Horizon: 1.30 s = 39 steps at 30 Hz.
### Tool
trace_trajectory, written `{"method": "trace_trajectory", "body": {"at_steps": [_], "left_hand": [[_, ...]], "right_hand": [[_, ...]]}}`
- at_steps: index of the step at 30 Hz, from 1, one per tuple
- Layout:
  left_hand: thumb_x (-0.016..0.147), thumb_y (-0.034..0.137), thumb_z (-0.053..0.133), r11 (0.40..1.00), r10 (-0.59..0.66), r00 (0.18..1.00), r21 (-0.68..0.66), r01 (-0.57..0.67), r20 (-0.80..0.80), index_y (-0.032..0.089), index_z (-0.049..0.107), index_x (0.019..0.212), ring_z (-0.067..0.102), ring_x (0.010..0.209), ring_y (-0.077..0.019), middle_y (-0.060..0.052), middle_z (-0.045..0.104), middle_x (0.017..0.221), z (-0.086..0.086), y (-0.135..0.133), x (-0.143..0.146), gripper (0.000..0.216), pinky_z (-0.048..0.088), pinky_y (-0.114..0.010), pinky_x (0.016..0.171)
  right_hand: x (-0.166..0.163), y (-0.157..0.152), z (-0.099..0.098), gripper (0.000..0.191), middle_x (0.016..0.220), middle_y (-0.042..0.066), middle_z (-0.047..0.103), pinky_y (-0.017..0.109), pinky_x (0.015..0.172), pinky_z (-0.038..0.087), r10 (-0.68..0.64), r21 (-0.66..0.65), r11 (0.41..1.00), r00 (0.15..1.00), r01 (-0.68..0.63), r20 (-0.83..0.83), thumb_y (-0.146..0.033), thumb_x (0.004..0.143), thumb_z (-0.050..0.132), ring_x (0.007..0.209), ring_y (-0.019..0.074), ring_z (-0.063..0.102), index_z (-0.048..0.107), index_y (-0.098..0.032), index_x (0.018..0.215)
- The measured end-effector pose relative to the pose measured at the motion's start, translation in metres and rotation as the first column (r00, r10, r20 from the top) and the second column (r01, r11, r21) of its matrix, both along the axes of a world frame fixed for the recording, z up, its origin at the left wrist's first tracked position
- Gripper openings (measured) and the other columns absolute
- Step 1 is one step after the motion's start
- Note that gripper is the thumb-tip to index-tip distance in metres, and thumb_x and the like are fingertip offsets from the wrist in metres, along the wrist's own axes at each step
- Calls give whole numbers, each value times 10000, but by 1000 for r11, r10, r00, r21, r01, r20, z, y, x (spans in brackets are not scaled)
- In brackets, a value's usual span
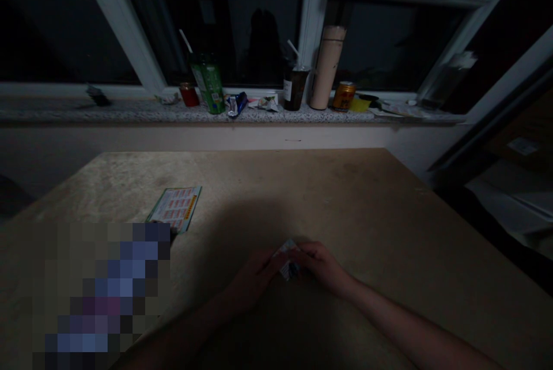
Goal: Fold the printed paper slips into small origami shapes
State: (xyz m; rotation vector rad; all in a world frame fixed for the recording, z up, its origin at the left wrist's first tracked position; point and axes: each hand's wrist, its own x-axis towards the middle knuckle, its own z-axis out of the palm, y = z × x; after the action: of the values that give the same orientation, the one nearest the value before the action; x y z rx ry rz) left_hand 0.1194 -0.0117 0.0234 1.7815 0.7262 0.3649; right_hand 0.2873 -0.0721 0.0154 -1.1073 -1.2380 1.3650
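Note:
Between my two hands, low in the middle of the head view, is a small folded piece of printed paper, turned so that a corner points away from me. My left hand grips its left edge, thumb on top. On the right edge my right hand pinches it with thumb and fingers. The paper is just above or on the wooden table; I cannot tell which. Dim light and my own shadow hide the finer folds and print.
A printed card lies left on the table, beside a pixelated patch. Along the windowsill stand a green bottle, a dark cup with a straw, a pink flask, an orange can, a red jar and crumpled wrappers.

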Motion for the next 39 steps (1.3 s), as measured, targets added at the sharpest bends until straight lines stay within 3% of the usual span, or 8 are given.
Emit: {"method": "trace_trajectory", "body": {"at_steps": [3,6,15,21,25,35,39], "left_hand": [[890,551,359,997,62,998,-48,-62,-7,156,577,753,433,599,-128,17,478,646,-4,2,-1,472,324,-203,537],[883,559,362,995,47,999,-83,-46,8,155,590,777,421,582,-123,20,476,645,-5,3,-1,476,311,-202,520],[900,530,286,997,78,997,-15,-78,-24,179,506,605,458,528,-126,24,487,540,4,0,-1,509,347,-220,547],[927,488,260,1000,5,999,11,-5,-42,178,505,592,455,489,-119,26,489,507,0,-1,0,518,343,-213,527],[938,461,266,998,-43,999,50,44,-17,171,529,624,479,532,-119,21,515,556,-2,-1,1,502,348,-208,550],[928,442,315,996,-88,996,24,88,-2,168,539,683,447,516,-110,35,475,558,2,-1,1,431,325,-194,512],[928,442,339,993,-109,994,42,109,-18,164,544,677,434,498,-101,40,472,545,1,-1,-1,427,316,-191,505]], "right_hand": [[3,1,-3,476,531,-47,357,216,445,209,-36,-2,999,999,36,22,-574,821,504,481,78,283,490,-161,585],[7,1,-4,476,536,-51,324,217,449,204,-44,2,999,999,44,18,-558,820,517,489,76,258,443,-168,558],[5,0,-3,459,553,-44,354,218,470,242,-33,21,999,999,33,42,-544,842,492,503,84,295,478,-163,586],[1,-1,-1,390,683,-1,524,230,587,367,3,107,994,994,-15,113,-521,849,504,620,117,455,600,-157,749],[-1,-3,1,372,688,3,556,223,585,388,43,130,990,991,-60,124,-477,886,470,622,114,483,626,-152,795],[0,0,0,426,609,-8,518,232,563,394,60,79,995,998,-63,33,-550,812,533,575,113,473,609,-152,683],[1,1,-3,442,563,-33,429,215,490,333,-41,71,997,993,34,109,-556,833,484,518,96,394,523,-168,623]]}}
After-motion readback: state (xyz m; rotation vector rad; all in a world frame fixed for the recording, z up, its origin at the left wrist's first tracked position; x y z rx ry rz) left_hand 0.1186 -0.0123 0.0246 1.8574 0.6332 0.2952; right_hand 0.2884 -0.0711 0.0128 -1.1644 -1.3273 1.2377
